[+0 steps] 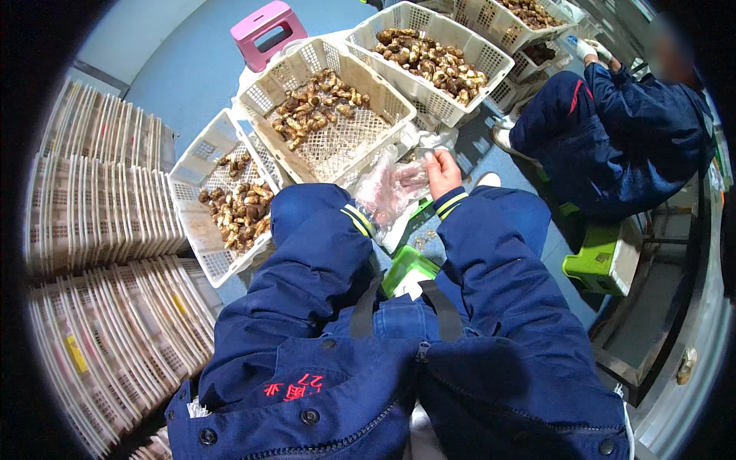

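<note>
Thin clear plastic, like a disposable glove [395, 175], covers my left hand [376, 188], whose fingers look stretched out under the film. The bare fingers of my right hand [443, 173] pinch the edge of that plastic. Both hands are above my knees, beside the near corner of a white crate [395, 115]. Inside that crate lie brown-and-white mushrooms [316, 106], heaped toward its far and left side, with the mesh bottom showing. Between my legs is a green thing with a pale top [410, 272], partly hidden.
Another white crate [188, 192] with mushrooms stands at my left, a fuller crate [498, 69] beyond. Tall stacks of nested crates [100, 199] line the left. A pink stool [264, 31] stands behind. At right a person in dark blue [613, 138] sits near a green stool [609, 261].
</note>
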`<state>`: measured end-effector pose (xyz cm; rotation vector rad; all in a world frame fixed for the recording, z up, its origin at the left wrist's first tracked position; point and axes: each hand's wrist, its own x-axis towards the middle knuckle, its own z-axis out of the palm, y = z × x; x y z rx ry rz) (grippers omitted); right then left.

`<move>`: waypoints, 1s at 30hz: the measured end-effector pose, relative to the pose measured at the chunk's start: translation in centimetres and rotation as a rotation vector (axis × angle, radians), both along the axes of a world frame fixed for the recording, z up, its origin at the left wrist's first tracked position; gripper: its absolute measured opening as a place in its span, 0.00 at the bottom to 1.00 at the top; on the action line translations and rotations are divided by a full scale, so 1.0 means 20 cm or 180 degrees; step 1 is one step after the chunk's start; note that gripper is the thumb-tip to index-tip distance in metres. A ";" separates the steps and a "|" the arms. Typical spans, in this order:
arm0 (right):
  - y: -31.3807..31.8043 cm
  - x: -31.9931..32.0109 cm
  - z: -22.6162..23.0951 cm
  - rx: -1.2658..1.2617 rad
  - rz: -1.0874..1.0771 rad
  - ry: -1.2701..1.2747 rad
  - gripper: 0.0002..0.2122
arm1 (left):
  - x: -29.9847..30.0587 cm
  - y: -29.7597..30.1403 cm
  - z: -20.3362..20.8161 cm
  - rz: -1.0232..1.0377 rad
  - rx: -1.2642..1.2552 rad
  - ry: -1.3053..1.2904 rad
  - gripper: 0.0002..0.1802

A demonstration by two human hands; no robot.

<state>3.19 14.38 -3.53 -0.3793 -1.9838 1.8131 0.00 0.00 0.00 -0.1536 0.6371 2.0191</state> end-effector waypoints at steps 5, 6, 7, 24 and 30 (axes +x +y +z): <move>-0.03 0.01 0.06 0.1249 -0.0399 -0.0350 0.08 | 0.03 0.02 0.15 0.0177 -0.0129 0.0120 0.38; -0.03 0.03 0.07 0.1197 -0.0406 -0.0404 0.08 | 0.00 0.02 0.12 -0.0029 -0.0076 -0.0148 0.38; -0.03 0.04 0.09 0.1145 -0.0416 -0.0461 0.07 | 0.01 0.02 0.09 -0.0060 -0.0117 0.0009 0.36; 0.00 0.05 -0.07 0.1079 -0.0436 -0.0408 0.09 | 0.00 -0.06 0.00 -0.0331 0.0351 -0.0186 0.36; -0.01 0.07 -0.06 0.0571 -0.0101 -0.0476 0.08 | 0.00 -0.08 -0.01 -0.0188 0.0371 0.0087 0.40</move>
